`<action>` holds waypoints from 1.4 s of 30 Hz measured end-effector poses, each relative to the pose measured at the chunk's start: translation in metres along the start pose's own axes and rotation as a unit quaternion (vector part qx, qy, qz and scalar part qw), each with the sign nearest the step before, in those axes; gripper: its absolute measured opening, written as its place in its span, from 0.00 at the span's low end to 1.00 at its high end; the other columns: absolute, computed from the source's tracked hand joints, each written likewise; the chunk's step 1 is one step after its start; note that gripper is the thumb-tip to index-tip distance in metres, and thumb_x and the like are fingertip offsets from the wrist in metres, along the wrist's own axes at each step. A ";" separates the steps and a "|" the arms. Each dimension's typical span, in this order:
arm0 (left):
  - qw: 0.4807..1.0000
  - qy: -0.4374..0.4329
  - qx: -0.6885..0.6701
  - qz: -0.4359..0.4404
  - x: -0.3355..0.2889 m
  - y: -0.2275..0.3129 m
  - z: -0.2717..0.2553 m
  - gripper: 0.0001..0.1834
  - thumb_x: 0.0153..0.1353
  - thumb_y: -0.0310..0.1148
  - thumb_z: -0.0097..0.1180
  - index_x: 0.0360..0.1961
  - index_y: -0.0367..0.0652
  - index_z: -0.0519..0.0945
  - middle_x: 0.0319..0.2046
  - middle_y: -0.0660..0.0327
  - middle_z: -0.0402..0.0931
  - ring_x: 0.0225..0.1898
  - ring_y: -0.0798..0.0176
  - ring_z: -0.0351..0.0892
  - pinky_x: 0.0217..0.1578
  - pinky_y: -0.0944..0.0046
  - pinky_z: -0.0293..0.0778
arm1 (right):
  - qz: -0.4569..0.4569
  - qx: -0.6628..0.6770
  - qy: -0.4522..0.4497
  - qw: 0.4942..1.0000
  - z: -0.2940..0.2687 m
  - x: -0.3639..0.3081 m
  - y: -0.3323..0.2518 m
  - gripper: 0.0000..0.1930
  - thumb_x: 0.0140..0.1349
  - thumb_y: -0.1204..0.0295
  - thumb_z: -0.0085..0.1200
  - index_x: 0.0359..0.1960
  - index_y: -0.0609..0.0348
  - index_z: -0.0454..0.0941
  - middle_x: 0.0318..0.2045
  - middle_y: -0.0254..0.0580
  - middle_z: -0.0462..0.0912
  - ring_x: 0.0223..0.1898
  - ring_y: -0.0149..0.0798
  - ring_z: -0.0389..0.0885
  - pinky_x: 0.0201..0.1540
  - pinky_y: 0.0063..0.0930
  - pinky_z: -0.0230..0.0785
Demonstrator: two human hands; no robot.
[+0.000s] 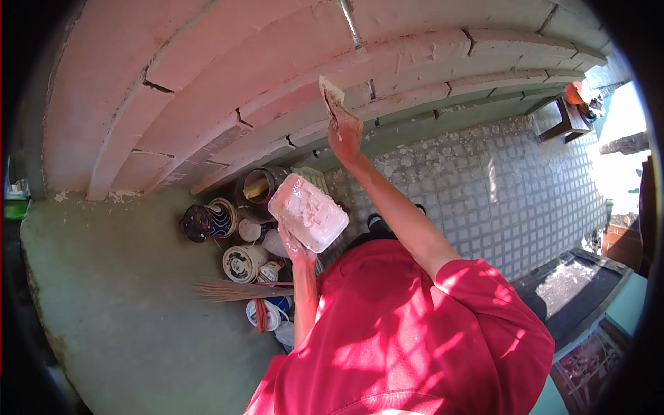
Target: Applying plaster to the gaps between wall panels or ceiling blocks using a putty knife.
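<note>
My left hand (296,247) is closed on the lower edge of a white rectangular plastic tub (324,239) and holds it tilted up in front of me. Thick pale pink paste (303,206) is smeared over the inside of the tub. With my right arm stretched forward, my right hand (344,135) grips what looks like a putty knife (331,91); its handle is mostly hidden by my fingers. The blade's pale, paste-coated end lies at or close to a ledge of the pink stepped wall (277,107); contact is hard to tell. Paste marks my fingers too.
Several paint buckets (242,264) and a dark pail (257,188) crowd the floor left of the tub. A stick broom (232,290) lies across them. A wooden stool (568,124) stands far right on the tiled floor (449,187); a dark bench (560,290) sits nearer.
</note>
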State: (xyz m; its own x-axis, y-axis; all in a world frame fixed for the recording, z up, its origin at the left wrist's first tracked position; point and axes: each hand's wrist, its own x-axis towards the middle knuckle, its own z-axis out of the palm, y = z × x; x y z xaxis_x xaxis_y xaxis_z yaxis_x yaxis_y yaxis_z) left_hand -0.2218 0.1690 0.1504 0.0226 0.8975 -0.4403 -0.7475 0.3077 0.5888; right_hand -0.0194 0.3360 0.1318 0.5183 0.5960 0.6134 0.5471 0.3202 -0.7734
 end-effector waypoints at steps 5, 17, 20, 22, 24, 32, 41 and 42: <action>0.999 -0.040 0.003 -0.026 0.009 0.003 0.007 0.30 0.67 0.51 0.42 0.66 0.47 0.62 0.61 0.58 0.67 0.60 0.50 0.69 0.61 0.46 0.66 | 0.097 -0.063 -0.058 0.992 -0.063 0.013 0.022 0.25 0.54 0.82 0.43 0.55 0.56 0.76 0.43 0.57 0.81 0.37 0.53 0.83 0.38 0.35 0.73; 0.995 -0.083 -0.002 -0.051 0.020 -0.048 0.054 0.28 0.68 0.50 0.40 0.64 0.46 0.64 0.60 0.60 0.69 0.59 0.53 0.70 0.60 0.49 0.67 | 0.107 -0.193 0.132 0.966 -0.166 0.125 0.142 0.22 0.58 0.75 0.46 0.56 0.56 0.75 0.40 0.56 0.81 0.36 0.58 0.80 0.41 0.42 0.70; 0.996 -0.081 -0.001 -0.049 0.023 -0.068 0.070 0.28 0.68 0.50 0.40 0.64 0.46 0.64 0.60 0.60 0.69 0.59 0.53 0.70 0.60 0.49 0.67 | 0.155 -0.216 0.058 0.962 -0.143 0.112 0.129 0.23 0.58 0.76 0.47 0.58 0.52 0.74 0.39 0.58 0.80 0.31 0.58 0.78 0.37 0.42 0.69; 0.996 -0.081 -0.004 -0.047 0.023 -0.080 0.078 0.28 0.68 0.49 0.40 0.64 0.46 0.64 0.60 0.59 0.69 0.60 0.53 0.69 0.61 0.49 0.65 | 0.096 -0.153 0.023 0.983 -0.143 0.099 0.125 0.29 0.53 0.81 0.43 0.60 0.51 0.73 0.31 0.61 0.78 0.25 0.60 0.73 0.33 0.45 0.67; 0.995 -0.083 -0.004 -0.048 0.026 -0.090 0.084 0.28 0.68 0.49 0.41 0.64 0.46 0.64 0.60 0.59 0.69 0.60 0.53 0.69 0.61 0.49 0.65 | 0.077 -0.125 -0.001 0.989 -0.159 0.086 0.125 0.29 0.53 0.82 0.42 0.60 0.52 0.73 0.32 0.61 0.78 0.26 0.61 0.74 0.33 0.45 0.67; 0.995 -0.086 -0.008 -0.048 0.033 -0.126 0.103 0.32 0.66 0.51 0.42 0.67 0.46 0.60 0.63 0.56 0.65 0.62 0.48 0.67 0.62 0.43 0.63 | 0.017 -0.137 0.145 0.980 -0.174 0.138 0.155 0.25 0.58 0.80 0.44 0.59 0.55 0.72 0.45 0.55 0.78 0.29 0.56 0.80 0.36 0.39 0.70; 0.999 -0.031 0.023 0.007 0.018 -0.131 0.126 0.30 0.67 0.50 0.42 0.65 0.46 0.62 0.61 0.58 0.67 0.60 0.52 0.69 0.61 0.48 0.66 | 0.189 -0.033 -0.085 0.978 -0.182 0.095 0.116 0.28 0.54 0.83 0.44 0.60 0.55 0.72 0.39 0.59 0.79 0.27 0.56 0.77 0.36 0.41 0.69; 0.999 -0.054 0.003 -0.003 0.017 -0.132 0.131 0.30 0.67 0.50 0.42 0.65 0.45 0.62 0.61 0.58 0.67 0.60 0.52 0.69 0.61 0.48 0.66 | 0.187 -0.033 -0.088 0.978 -0.191 0.106 0.118 0.28 0.54 0.83 0.44 0.60 0.55 0.72 0.39 0.59 0.79 0.27 0.56 0.77 0.36 0.41 0.69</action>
State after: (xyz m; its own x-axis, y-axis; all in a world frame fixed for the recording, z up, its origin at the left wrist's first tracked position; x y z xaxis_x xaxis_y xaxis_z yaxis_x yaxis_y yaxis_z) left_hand -0.0362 0.1851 0.1543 0.0988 0.9245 -0.3681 -0.7431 0.3145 0.5906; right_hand 0.2250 0.2963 0.1362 0.5726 0.7812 0.2487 0.3860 0.0108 -0.9224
